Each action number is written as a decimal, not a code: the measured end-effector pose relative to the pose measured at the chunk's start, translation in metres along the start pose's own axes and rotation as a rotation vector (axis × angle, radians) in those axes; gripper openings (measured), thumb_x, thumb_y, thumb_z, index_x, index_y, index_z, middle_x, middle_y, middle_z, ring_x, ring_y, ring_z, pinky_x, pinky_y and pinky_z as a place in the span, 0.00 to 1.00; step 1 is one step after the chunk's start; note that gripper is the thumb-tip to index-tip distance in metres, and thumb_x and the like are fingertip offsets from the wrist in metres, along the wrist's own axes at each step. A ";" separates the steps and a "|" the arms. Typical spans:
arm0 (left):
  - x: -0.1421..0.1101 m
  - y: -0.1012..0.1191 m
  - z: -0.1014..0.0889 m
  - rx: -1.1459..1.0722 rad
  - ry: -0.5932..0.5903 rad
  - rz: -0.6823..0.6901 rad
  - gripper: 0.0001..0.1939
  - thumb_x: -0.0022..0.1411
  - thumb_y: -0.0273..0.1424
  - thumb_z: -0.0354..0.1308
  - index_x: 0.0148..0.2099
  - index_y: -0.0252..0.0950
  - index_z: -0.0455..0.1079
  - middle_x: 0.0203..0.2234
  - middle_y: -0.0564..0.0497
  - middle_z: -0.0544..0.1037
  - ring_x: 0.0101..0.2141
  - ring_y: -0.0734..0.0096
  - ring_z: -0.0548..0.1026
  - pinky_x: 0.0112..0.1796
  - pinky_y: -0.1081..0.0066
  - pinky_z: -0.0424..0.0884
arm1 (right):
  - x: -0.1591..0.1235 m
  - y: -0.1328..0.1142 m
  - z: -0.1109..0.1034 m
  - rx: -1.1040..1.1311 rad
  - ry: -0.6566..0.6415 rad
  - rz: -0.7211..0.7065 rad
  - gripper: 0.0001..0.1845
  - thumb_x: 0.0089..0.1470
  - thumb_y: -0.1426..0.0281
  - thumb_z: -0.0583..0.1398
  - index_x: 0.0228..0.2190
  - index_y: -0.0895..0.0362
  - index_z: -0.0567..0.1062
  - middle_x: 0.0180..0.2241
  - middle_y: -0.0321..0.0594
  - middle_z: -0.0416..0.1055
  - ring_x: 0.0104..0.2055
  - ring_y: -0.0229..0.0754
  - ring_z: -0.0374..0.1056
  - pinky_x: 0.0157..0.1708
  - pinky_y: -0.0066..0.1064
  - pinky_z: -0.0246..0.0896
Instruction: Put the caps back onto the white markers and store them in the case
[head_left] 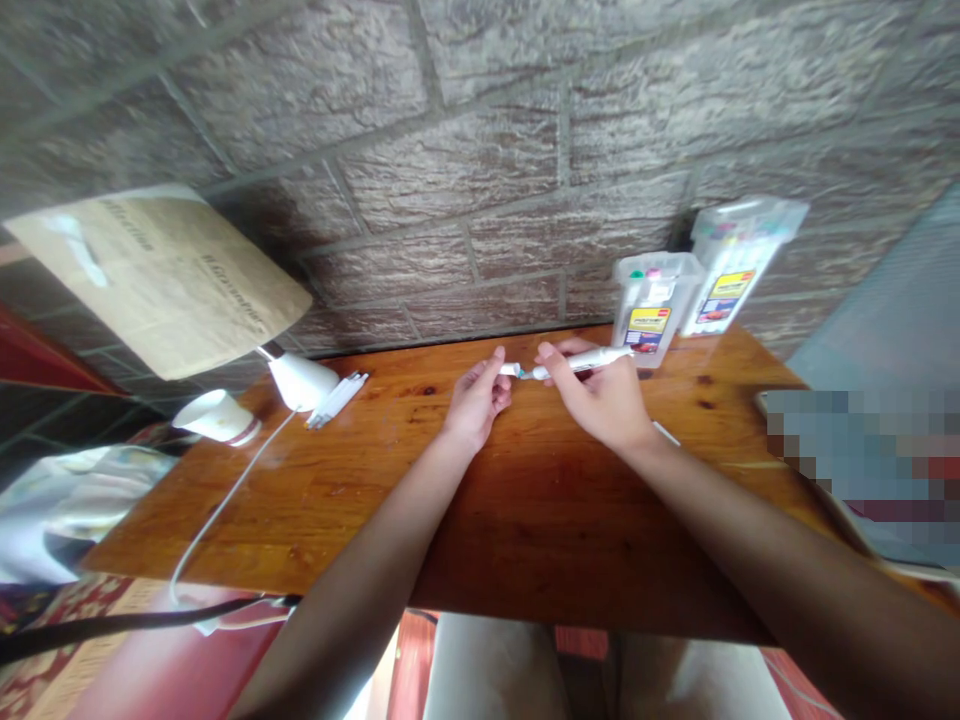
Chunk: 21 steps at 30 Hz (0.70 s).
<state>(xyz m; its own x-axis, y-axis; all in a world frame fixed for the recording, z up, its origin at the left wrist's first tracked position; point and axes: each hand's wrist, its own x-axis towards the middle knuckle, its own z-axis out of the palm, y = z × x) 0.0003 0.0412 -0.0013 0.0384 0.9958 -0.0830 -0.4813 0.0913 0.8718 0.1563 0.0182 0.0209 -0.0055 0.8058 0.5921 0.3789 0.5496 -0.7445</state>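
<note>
My left hand point(478, 397) pinches a small white cap point(511, 369) between thumb and fingers over the wooden table. Just right of it, my right hand point(604, 390) grips a white marker point(585, 361), its tip aimed left at the cap. A bluish-green tip shows between the cap and the marker body; whether the two touch I cannot tell. Under my right wrist, part of another thin white item point(666, 433) shows on the tabletop.
Two clear plastic marker boxes point(646, 318) point(739, 270) stand at the back right by the stone wall. Left are a lamp with a paper shade point(172, 280), several white markers point(337, 400), a paper cup point(217, 418) and a cable point(225, 500). A blurred-out panel point(870, 460) lies at right.
</note>
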 end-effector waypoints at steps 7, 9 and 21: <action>0.001 -0.004 -0.001 0.004 -0.039 -0.015 0.21 0.47 0.41 0.73 0.27 0.34 0.65 0.15 0.60 0.65 0.16 0.86 0.58 0.19 0.81 0.54 | 0.000 -0.002 -0.001 0.001 0.013 -0.006 0.17 0.61 0.57 0.58 0.29 0.55 0.78 0.27 0.38 0.78 0.28 0.40 0.73 0.29 0.29 0.64; 0.000 -0.004 -0.001 -0.001 -0.038 -0.016 0.20 0.47 0.39 0.73 0.28 0.34 0.65 0.16 0.60 0.65 0.16 0.86 0.59 0.19 0.81 0.54 | 0.001 -0.002 -0.001 0.003 0.015 0.001 0.17 0.62 0.57 0.58 0.30 0.56 0.78 0.27 0.39 0.78 0.28 0.40 0.73 0.29 0.28 0.64; -0.001 -0.008 0.000 0.035 -0.096 0.001 0.06 0.53 0.30 0.62 0.28 0.33 0.70 0.17 0.58 0.65 0.17 0.83 0.60 0.20 0.79 0.55 | 0.000 -0.003 0.002 -0.037 -0.131 -0.017 0.19 0.63 0.57 0.57 0.27 0.56 0.77 0.26 0.37 0.77 0.27 0.38 0.71 0.30 0.28 0.61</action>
<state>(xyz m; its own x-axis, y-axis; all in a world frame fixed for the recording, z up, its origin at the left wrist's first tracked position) 0.0040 0.0392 -0.0085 0.1229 0.9917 -0.0366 -0.4503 0.0886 0.8884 0.1538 0.0173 0.0228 -0.1317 0.8195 0.5578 0.4115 0.5571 -0.7213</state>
